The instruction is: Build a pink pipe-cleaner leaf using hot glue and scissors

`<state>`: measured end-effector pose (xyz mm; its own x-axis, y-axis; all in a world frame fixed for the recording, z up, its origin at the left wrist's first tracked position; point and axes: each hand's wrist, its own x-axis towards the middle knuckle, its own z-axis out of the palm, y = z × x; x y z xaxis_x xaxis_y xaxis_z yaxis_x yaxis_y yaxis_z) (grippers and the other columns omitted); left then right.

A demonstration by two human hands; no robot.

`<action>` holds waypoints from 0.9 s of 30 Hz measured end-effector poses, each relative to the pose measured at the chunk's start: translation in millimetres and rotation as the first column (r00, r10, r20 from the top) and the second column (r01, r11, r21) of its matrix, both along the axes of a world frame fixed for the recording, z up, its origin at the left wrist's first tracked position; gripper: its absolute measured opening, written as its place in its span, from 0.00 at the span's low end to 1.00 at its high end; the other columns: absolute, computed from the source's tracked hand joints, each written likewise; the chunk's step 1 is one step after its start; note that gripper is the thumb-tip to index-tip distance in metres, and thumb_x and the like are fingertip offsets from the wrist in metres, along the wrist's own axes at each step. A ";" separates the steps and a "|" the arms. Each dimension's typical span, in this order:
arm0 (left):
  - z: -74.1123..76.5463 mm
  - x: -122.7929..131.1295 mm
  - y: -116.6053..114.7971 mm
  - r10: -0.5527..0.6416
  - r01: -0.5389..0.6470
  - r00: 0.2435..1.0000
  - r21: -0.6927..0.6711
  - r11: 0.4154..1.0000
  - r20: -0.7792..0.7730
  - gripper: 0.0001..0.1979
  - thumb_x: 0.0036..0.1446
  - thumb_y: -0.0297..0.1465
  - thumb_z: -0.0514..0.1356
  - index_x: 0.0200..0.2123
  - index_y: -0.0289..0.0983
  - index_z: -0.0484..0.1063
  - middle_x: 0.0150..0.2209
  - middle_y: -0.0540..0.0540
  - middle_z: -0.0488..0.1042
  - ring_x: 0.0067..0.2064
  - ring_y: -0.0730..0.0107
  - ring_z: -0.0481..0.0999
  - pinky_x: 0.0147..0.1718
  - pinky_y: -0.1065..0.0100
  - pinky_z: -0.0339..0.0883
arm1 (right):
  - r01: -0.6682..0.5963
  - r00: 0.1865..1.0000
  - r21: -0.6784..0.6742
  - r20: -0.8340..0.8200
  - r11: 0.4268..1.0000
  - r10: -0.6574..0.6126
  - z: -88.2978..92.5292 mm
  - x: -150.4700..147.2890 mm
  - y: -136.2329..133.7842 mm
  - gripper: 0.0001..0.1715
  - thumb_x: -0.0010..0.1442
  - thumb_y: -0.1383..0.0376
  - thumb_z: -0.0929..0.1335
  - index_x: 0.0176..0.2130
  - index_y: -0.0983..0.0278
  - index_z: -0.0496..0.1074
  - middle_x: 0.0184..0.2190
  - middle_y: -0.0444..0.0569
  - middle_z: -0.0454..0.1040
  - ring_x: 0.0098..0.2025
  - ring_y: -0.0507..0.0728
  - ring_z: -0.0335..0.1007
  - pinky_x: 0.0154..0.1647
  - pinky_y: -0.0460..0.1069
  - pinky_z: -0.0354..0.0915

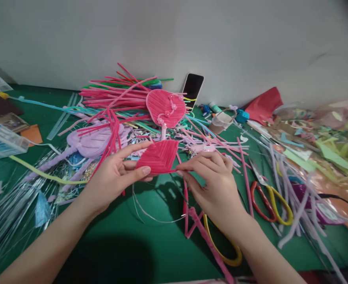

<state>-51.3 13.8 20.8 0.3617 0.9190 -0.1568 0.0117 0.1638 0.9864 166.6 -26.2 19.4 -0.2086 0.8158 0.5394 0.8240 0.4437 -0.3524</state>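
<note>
Between the thumb and fingers of my left hand (110, 181) is a deep-pink leaf-shaped panel (159, 156), built from pipe cleaners laid side by side. My right hand (213, 183) pinches the end of a pink pipe cleaner (172, 171) that runs along the panel's lower edge. Just beyond the panel stands a rounded pink piece (162, 103) with a twisted strand and pearly beads on it. Below my hands, a thin wire loop (157, 220) and a pink wrapped stem (209, 240) lie on the green tabletop (150, 244).
Red-and-yellow-handled scissors (262, 201) lie at right, and a yellow handle (235, 258) shows under my right forearm. A phone (193, 86) leans on the wall behind a pink pipe cleaner bundle (111, 96). A lilac piece (92, 142) is at left; colourful scraps (333, 146) cover the far right.
</note>
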 end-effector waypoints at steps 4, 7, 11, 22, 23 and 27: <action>0.2 -0.5 0.5 0.006 -0.005 1.000 0.013 1.000 -0.026 0.30 0.53 0.35 0.69 0.58 0.42 0.65 0.35 0.50 0.83 0.36 0.68 0.83 0.38 0.73 0.77 | -0.113 0.992 -0.088 -0.070 0.990 0.107 3.4 2.3 0.3 0.06 0.62 0.71 0.69 0.38 0.61 0.75 0.33 0.46 0.79 0.42 0.59 0.69 0.44 0.55 0.62; 0.3 -2.4 -2.1 -0.002 0.009 0.993 0.064 0.998 -0.114 0.27 0.54 0.33 0.68 0.56 0.42 0.66 0.40 0.49 0.82 0.39 0.68 0.82 0.37 0.75 0.75 | -0.205 0.972 -0.114 -0.138 0.972 0.189 5.2 2.2 -1.2 0.06 0.63 0.72 0.67 0.38 0.62 0.74 0.33 0.47 0.78 0.38 0.56 0.69 0.42 0.53 0.65; 1.0 -3.4 -5.2 -0.022 0.071 0.957 0.162 0.984 -0.289 0.27 0.54 0.36 0.67 0.56 0.44 0.66 0.50 0.48 0.78 0.46 0.61 0.80 0.41 0.70 0.75 | -0.246 0.962 -0.115 -0.155 0.962 0.227 5.2 -0.7 -4.7 0.05 0.63 0.71 0.68 0.38 0.62 0.74 0.33 0.47 0.78 0.38 0.56 0.68 0.43 0.53 0.66; 3.5 7.3 -4.8 -0.082 0.094 0.967 0.038 0.995 -0.241 0.25 0.50 0.34 0.70 0.50 0.46 0.68 0.36 0.53 0.83 0.35 0.59 0.85 0.38 0.65 0.77 | -0.283 0.959 -0.104 -0.058 0.953 0.279 10.9 7.1 -3.8 0.05 0.64 0.69 0.68 0.39 0.61 0.75 0.33 0.47 0.78 0.37 0.56 0.69 0.41 0.54 0.66; 3.1 6.9 -5.3 -0.082 0.091 0.969 0.029 0.995 -0.233 0.25 0.50 0.34 0.71 0.50 0.45 0.68 0.36 0.53 0.84 0.35 0.58 0.85 0.38 0.64 0.77 | -0.273 0.962 -0.081 -0.032 0.959 0.271 12.5 9.4 -3.2 0.05 0.64 0.68 0.68 0.39 0.60 0.75 0.32 0.47 0.78 0.37 0.56 0.69 0.41 0.54 0.66; 4.4 7.3 -8.1 -0.086 0.082 0.975 -0.028 0.996 -0.203 0.25 0.48 0.33 0.71 0.49 0.45 0.67 0.33 0.53 0.84 0.35 0.55 0.85 0.36 0.63 0.78 | -0.267 0.963 -0.019 0.034 0.963 0.268 19.1 17.9 1.3 0.05 0.63 0.69 0.69 0.38 0.60 0.76 0.32 0.47 0.78 0.37 0.56 0.67 0.41 0.54 0.66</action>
